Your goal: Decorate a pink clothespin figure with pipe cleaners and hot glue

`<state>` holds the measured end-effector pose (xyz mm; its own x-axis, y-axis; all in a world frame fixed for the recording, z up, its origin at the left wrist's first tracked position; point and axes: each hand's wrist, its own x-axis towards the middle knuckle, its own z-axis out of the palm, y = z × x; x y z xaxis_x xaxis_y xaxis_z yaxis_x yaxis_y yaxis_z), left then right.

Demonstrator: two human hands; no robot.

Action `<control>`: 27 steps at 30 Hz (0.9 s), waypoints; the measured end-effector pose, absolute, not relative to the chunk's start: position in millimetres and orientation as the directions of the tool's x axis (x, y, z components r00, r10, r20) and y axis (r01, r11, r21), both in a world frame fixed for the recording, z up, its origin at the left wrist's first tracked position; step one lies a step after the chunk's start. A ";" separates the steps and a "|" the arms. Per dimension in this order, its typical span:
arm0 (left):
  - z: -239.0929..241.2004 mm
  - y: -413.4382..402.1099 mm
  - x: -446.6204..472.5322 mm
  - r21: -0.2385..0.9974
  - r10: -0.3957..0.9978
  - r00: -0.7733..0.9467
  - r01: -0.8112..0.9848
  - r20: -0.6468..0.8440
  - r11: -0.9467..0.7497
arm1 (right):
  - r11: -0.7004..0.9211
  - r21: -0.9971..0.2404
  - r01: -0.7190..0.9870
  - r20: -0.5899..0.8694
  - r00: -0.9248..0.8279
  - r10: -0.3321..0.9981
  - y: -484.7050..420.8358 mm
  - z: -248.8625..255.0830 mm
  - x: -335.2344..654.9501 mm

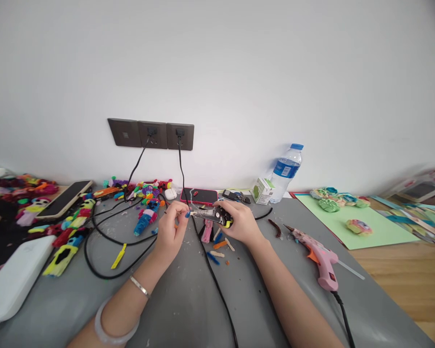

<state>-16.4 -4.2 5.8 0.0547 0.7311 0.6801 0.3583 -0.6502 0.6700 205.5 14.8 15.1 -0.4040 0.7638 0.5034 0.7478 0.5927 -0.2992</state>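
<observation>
My right hand is wrapped around a pair of pliers with black and yellow handles, their metal jaws pointing left. At the jaw tips, my left hand pinches something too small to make out between thumb and finger. Below the pliers lies a pink fuzzy piece, partly hidden. Short cut bits of pipe cleaner in blue, orange and cream are scattered near it, among them an orange piece. A phone with a pink edge lies flat just behind my hands.
A pink glue gun lies at right, its cord trailing forward. A black cable crosses the grey table. Pipe-cleaner dolls and a white device are at left. A water bottle stands by the wall.
</observation>
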 end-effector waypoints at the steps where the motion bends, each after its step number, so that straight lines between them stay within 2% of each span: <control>1: 5.8 -4.2 -16.5 0.669 0.731 0.054 0.360 0.681 -0.650 | 0.594 -0.298 0.747 0.505 -0.404 0.763 14.8 15.0 205.5; 14: 7.4 -3.5 -16.3 0.648 0.716 0.061 0.378 0.696 -0.662 | 0.640 -0.267 0.721 0.560 -0.424 0.712 17.5 10.0 207.3; 20: 7.4 -3.0 -17.2 0.665 0.729 0.028 0.388 0.684 -0.638 | 0.624 -0.197 0.756 0.544 -0.445 0.711 19.6 12.8 206.4; 23: 5.9 -0.7 -17.6 0.720 0.771 -0.004 0.359 0.637 -0.593 | 0.597 -0.240 0.766 0.566 -0.389 0.727 21.1 10.8 208.3; 27: 2.3 2.4 -16.9 0.776 0.813 -0.020 0.315 0.582 -0.547 | 0.488 -0.375 0.788 0.601 -0.195 0.776 24.7 5.8 212.0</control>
